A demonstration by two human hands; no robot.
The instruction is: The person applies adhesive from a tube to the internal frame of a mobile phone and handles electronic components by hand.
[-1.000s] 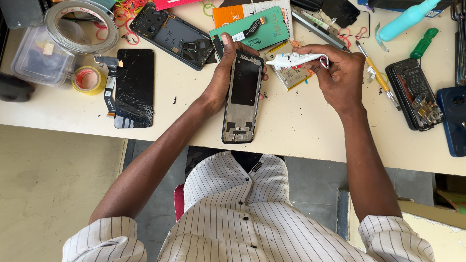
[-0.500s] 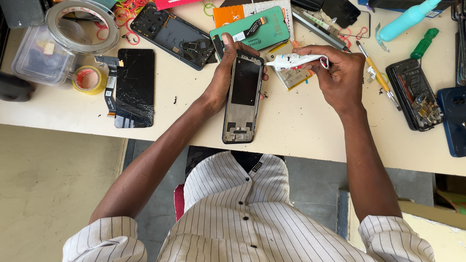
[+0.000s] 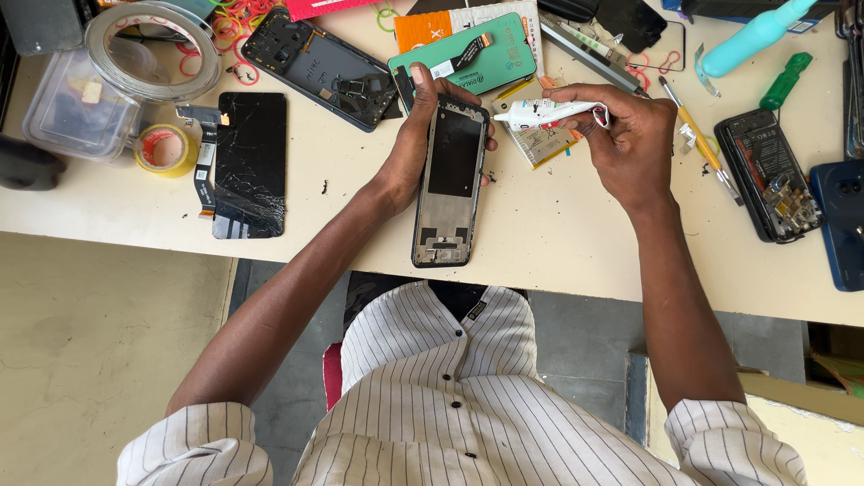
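Note:
My left hand (image 3: pixel 416 144) grips the top of a bare black phone frame (image 3: pixel 447 184) that lies lengthwise on the cream table (image 3: pixel 558 243). My right hand (image 3: pixel 625 144) holds a small white glue tube (image 3: pixel 544 112), its nozzle pointing left at the frame's upper right corner. A yellow-labelled battery (image 3: pixel 540 144) lies under the tube, between the two hands.
A cracked black screen with its flex cable (image 3: pixel 249 162) lies to the left, by a yellow tape roll (image 3: pixel 165 148) and a clear plastic box (image 3: pixel 76 112). Opened phones (image 3: pixel 319 67) (image 3: pixel 769 175), a green back cover (image 3: pixel 472 54), a teal bottle (image 3: pixel 751 36) and hand tools (image 3: pixel 693 135) crowd the far side.

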